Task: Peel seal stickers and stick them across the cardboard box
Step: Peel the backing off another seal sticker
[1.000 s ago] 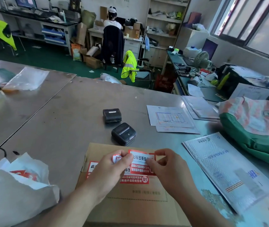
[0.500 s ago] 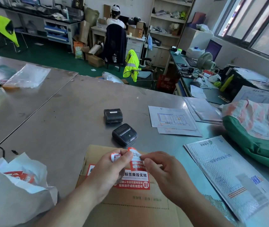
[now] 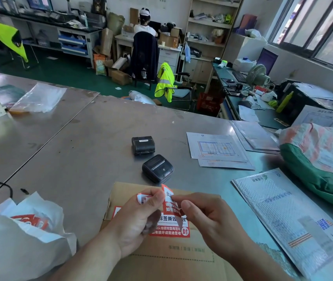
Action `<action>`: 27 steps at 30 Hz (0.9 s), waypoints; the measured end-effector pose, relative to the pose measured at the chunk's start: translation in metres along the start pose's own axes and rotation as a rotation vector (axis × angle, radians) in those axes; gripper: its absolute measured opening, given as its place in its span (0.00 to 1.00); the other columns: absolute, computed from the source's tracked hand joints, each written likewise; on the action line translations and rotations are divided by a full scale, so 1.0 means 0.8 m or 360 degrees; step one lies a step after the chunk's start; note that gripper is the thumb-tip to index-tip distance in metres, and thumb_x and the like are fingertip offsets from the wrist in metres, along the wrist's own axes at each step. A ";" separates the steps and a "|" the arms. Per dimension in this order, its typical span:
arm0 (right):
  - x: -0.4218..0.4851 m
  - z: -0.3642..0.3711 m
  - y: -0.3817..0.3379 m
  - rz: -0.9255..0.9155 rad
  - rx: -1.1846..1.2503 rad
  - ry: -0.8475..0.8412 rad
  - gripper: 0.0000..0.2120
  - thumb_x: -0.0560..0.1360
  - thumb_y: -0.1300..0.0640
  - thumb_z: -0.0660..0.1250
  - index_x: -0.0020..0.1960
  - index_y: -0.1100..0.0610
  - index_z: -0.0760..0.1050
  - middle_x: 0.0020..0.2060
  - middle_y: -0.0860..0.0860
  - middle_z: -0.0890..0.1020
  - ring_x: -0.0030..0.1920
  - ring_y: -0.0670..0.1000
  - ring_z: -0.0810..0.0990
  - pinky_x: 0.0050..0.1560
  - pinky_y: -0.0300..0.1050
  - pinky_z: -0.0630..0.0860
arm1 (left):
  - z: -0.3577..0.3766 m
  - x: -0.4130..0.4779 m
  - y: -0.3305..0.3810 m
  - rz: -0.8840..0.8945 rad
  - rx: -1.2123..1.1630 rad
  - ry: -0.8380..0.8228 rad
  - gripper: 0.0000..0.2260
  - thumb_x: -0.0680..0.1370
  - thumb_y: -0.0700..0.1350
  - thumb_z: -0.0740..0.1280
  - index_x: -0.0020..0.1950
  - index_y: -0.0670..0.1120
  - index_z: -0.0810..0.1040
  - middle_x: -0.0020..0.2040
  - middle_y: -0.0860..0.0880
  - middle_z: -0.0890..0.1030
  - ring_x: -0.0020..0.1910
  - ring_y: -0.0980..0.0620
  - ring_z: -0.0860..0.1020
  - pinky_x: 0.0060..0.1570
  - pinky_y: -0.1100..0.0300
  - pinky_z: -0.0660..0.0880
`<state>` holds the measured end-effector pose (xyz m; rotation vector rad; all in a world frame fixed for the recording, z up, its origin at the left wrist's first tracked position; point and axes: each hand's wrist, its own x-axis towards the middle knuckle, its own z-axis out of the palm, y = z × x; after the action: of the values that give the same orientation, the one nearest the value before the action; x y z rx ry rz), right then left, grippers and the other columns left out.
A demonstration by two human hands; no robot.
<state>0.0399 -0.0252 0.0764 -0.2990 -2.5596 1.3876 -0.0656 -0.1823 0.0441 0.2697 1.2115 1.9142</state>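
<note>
Both your hands hold a red seal sticker just above the cardboard box.
Your left hand pinches one end, your right hand the other. The box lies on the near counter, a second sticker stuck on it.

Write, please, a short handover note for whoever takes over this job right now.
Left hand: pinches one end of a seal sticker above the box.
Right hand: pinches the sticker's other end, mid-peel.
Cardboard box: flat on the metal table, under both hands.
Done: an applied sticker lies flat on the box top.
Left: finish peeling the held one and stick it across the box.
</note>
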 end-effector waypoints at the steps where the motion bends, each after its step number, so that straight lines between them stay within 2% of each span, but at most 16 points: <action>1: 0.000 0.000 0.000 -0.0033 -0.0006 -0.0005 0.17 0.76 0.40 0.62 0.55 0.44 0.85 0.45 0.42 0.87 0.48 0.46 0.85 0.48 0.49 0.80 | -0.001 -0.001 0.000 -0.0005 -0.0006 -0.0016 0.23 0.54 0.63 0.81 0.35 0.49 0.80 0.26 0.48 0.66 0.21 0.57 0.61 0.22 0.65 0.53; 3: 0.001 0.001 -0.001 -0.0128 -0.0070 -0.0016 0.18 0.77 0.40 0.61 0.56 0.46 0.85 0.42 0.40 0.86 0.46 0.46 0.84 0.45 0.41 0.76 | -0.001 -0.003 0.002 -0.0012 -0.0008 -0.0052 0.23 0.54 0.63 0.81 0.36 0.49 0.81 0.25 0.50 0.69 0.21 0.58 0.62 0.24 0.64 0.53; 5: 0.002 0.002 -0.002 -0.0198 -0.0109 -0.0045 0.18 0.78 0.41 0.61 0.55 0.48 0.86 0.40 0.40 0.85 0.44 0.47 0.83 0.43 0.37 0.73 | -0.001 -0.004 0.003 -0.0012 0.0005 -0.0087 0.26 0.54 0.64 0.81 0.40 0.46 0.82 0.26 0.50 0.69 0.21 0.58 0.62 0.25 0.63 0.52; 8: 0.002 0.003 -0.003 -0.0252 -0.0037 -0.0047 0.17 0.80 0.44 0.61 0.49 0.51 0.86 0.34 0.39 0.80 0.39 0.46 0.80 0.41 0.39 0.73 | -0.003 -0.006 0.004 0.0007 -0.0012 -0.0120 0.29 0.56 0.64 0.80 0.44 0.43 0.81 0.27 0.48 0.67 0.21 0.58 0.61 0.22 0.66 0.53; 10: 0.002 0.005 -0.004 -0.0264 -0.0032 -0.0056 0.22 0.81 0.42 0.60 0.48 0.56 0.85 0.33 0.42 0.79 0.37 0.47 0.79 0.40 0.43 0.73 | -0.003 -0.007 0.004 0.0011 -0.0006 -0.0105 0.31 0.58 0.65 0.79 0.47 0.42 0.82 0.29 0.47 0.64 0.21 0.58 0.59 0.23 0.66 0.53; 12: 0.002 0.006 -0.004 -0.0295 -0.0045 -0.0065 0.23 0.80 0.41 0.59 0.49 0.57 0.85 0.33 0.44 0.80 0.38 0.49 0.80 0.40 0.46 0.75 | -0.005 -0.009 0.004 0.0011 -0.0023 -0.0090 0.29 0.57 0.65 0.79 0.44 0.44 0.82 0.28 0.47 0.63 0.21 0.58 0.59 0.23 0.65 0.52; 15: 0.001 0.008 -0.005 -0.0318 -0.0041 -0.0049 0.20 0.80 0.40 0.60 0.53 0.52 0.86 0.36 0.40 0.82 0.41 0.48 0.82 0.41 0.44 0.76 | -0.009 -0.011 0.002 0.0005 -0.0048 -0.0066 0.26 0.55 0.63 0.81 0.38 0.46 0.80 0.27 0.47 0.64 0.21 0.57 0.59 0.24 0.65 0.53; 20: -0.002 0.011 -0.008 -0.0340 -0.0039 -0.0065 0.21 0.79 0.38 0.61 0.57 0.49 0.85 0.42 0.43 0.86 0.45 0.49 0.84 0.42 0.51 0.78 | -0.015 -0.016 0.002 0.0006 -0.0007 -0.0113 0.24 0.55 0.64 0.80 0.36 0.48 0.77 0.26 0.50 0.72 0.20 0.58 0.64 0.25 0.62 0.53; 23: -0.001 0.013 -0.010 -0.0370 -0.0052 -0.0070 0.20 0.80 0.39 0.60 0.56 0.49 0.85 0.41 0.41 0.85 0.44 0.48 0.84 0.41 0.48 0.78 | -0.014 -0.020 0.003 0.0021 0.0008 -0.0131 0.22 0.55 0.65 0.79 0.34 0.50 0.79 0.25 0.51 0.73 0.21 0.59 0.65 0.25 0.64 0.56; 27: -0.003 0.014 -0.010 -0.0378 -0.0046 -0.0086 0.21 0.79 0.39 0.60 0.55 0.51 0.86 0.43 0.39 0.86 0.46 0.47 0.84 0.43 0.47 0.79 | -0.014 -0.024 0.002 0.0027 0.0069 -0.0110 0.23 0.55 0.66 0.79 0.35 0.50 0.80 0.25 0.50 0.72 0.26 0.53 0.62 0.24 0.65 0.58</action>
<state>0.0380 -0.0390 0.0768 0.0390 -2.5598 1.2887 -0.0605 -0.2041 0.0442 0.3669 1.2095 1.8793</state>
